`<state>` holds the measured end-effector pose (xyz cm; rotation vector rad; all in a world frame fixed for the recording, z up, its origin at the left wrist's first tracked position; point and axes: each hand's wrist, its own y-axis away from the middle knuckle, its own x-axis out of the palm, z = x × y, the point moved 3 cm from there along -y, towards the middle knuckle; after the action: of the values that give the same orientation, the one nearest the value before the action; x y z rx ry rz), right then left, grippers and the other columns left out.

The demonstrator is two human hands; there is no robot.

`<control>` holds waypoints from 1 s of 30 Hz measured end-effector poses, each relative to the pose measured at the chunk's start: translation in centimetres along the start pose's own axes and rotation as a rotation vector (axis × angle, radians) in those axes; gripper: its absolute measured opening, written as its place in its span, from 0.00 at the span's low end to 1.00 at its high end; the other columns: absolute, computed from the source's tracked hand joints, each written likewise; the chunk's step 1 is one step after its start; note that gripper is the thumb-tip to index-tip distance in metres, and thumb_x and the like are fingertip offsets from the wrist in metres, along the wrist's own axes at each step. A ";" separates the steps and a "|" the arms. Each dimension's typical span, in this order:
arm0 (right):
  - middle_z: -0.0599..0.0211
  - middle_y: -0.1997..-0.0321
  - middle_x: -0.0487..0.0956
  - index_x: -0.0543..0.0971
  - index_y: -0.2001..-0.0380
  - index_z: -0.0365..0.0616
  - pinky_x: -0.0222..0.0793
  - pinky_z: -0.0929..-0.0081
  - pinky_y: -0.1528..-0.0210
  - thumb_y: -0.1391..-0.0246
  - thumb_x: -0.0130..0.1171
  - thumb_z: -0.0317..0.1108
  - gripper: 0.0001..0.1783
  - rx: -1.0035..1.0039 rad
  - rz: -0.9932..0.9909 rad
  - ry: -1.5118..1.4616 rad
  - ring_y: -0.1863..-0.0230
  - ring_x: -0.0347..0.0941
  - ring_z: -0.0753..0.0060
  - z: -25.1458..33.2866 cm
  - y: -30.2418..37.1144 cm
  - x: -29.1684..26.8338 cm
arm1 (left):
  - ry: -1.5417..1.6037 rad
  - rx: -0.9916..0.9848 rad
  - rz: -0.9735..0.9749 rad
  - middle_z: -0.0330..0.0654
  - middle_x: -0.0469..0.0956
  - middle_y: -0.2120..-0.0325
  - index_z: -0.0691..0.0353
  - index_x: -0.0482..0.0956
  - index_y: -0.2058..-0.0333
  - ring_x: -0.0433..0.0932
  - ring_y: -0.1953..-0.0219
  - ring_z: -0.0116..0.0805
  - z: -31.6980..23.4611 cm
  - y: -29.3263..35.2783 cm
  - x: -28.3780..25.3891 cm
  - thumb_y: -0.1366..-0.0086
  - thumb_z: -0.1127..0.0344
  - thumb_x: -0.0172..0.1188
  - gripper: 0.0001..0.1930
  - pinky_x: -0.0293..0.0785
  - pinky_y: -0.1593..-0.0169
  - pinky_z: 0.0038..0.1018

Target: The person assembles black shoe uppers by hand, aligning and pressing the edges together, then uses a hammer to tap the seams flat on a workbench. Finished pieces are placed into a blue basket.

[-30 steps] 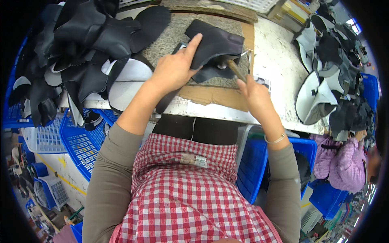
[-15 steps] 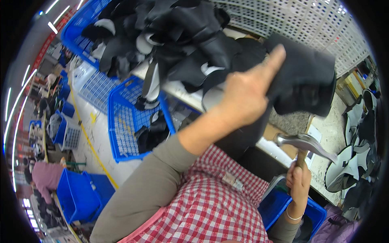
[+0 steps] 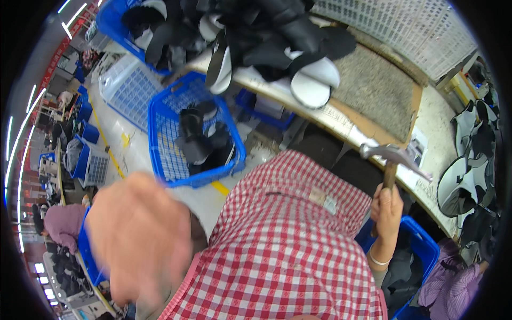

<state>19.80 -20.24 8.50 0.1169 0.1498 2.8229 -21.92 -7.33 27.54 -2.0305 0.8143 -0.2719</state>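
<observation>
My right hand [image 3: 388, 205] is closed round the wooden handle of a hammer [image 3: 390, 173], its metal head up beside the workbench's front edge. My left hand [image 3: 141, 234] is a large blur at the lower left, close to the camera. Motion smears its fingers, and I cannot make out anything in it. A rough grey pad [image 3: 376, 88] lies bare on the workbench [image 3: 434, 122]. Left of the pad is a heap of black leather-like shoe pieces [image 3: 261, 37], some with white linings. A white-lined piece [image 3: 312, 93] overhangs the bench edge.
A blue basket [image 3: 237, 154] with black pieces stands on the floor to the left, next to a white basket [image 3: 125, 88]. White and black pieces [image 3: 461, 181] lie along the right side. A blue bin [image 3: 426, 234] sits below my right hand. A person in pink [image 3: 64, 224] works far left.
My left hand has swung from over the bench down to the lower left. The large black piece by it has left the pad. My right hand still holds the hammer.
</observation>
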 end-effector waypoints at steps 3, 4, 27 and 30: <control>0.82 0.81 0.60 0.70 0.61 0.41 0.45 0.87 0.82 0.25 0.50 0.49 0.20 -0.035 -0.017 0.020 0.83 0.51 0.92 -0.1 0.8 0.4 | -0.050 0.189 0.027 0.33 0.85 0.63 0.47 0.85 0.68 0.79 0.54 0.24 -6.6 0.5 -1.8 0.31 0.51 0.63 0.10 0.70 0.42 0.34; 0.81 0.81 0.60 0.70 0.61 0.40 0.45 0.87 0.82 0.25 0.50 0.48 0.20 -0.080 0.008 0.000 0.83 0.50 0.92 -0.1 0.9 0.6 | -0.074 0.266 0.044 0.30 0.86 0.61 0.43 0.87 0.66 0.79 0.52 0.22 -8.7 0.6 -2.5 0.30 0.50 0.62 0.09 0.68 0.38 0.34; 0.82 0.84 0.59 0.69 0.64 0.45 0.44 0.87 0.86 0.23 0.46 0.48 0.19 0.154 -0.237 -0.114 0.87 0.48 0.91 -1.7 -1.8 2.7 | 0.589 0.217 -0.086 0.30 0.83 0.65 0.51 0.86 0.68 0.76 0.56 0.22 4.4 -5.2 2.8 0.34 0.59 0.64 0.06 0.77 0.57 0.38; 0.82 0.84 0.58 0.69 0.64 0.45 0.43 0.87 0.86 0.23 0.46 0.48 0.19 0.157 -0.213 -0.131 0.87 0.48 0.91 -1.9 -2.5 2.5 | 0.551 0.293 -0.165 0.28 0.82 0.65 0.50 0.86 0.67 0.76 0.58 0.21 6.2 -6.6 4.1 0.34 0.57 0.64 0.07 0.76 0.57 0.38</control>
<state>17.97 -17.24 6.50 0.3017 0.3338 2.5792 -12.88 -3.32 28.88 -1.7593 0.8719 -1.0170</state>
